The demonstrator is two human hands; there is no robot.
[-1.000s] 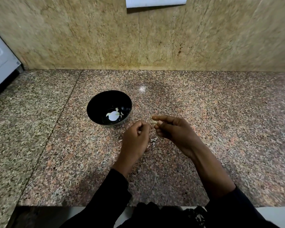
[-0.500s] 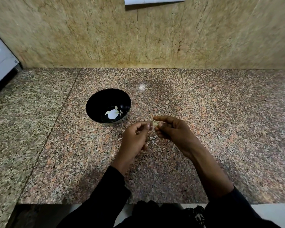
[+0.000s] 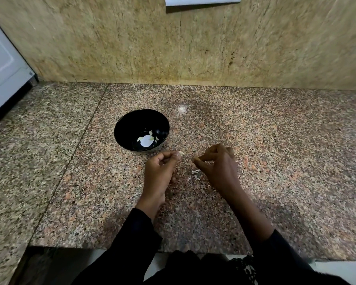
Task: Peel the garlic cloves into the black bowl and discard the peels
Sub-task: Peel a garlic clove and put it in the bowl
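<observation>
A black bowl [image 3: 119, 128] stands on the granite counter, with a few pale peeled garlic cloves [image 3: 151, 134] inside beside a bright glare. Just in front of it, my left hand [image 3: 159, 171] pinches a pale garlic clove [image 3: 181, 153] at its fingertips. To the right, my right hand [image 3: 219, 167] has its fingers curled and pinches a small pale scrap [image 3: 194, 159] that looks like peel. The two hands are a short gap apart. Small bits of peel [image 3: 195, 174] lie on the counter between and below them.
The speckled granite counter [image 3: 275, 161] runs up to a tan stone wall [image 3: 234, 48] at the back. A white appliance [image 3: 2, 68] stands at the far left. The counter's front edge [image 3: 90, 246] is near my body. A white fitting [image 3: 201, 0] is on the wall above.
My hands were together on the clove. Now they have pulled apart: the left hand keeps the clove, and the right hand has moved right with a small scrap.
</observation>
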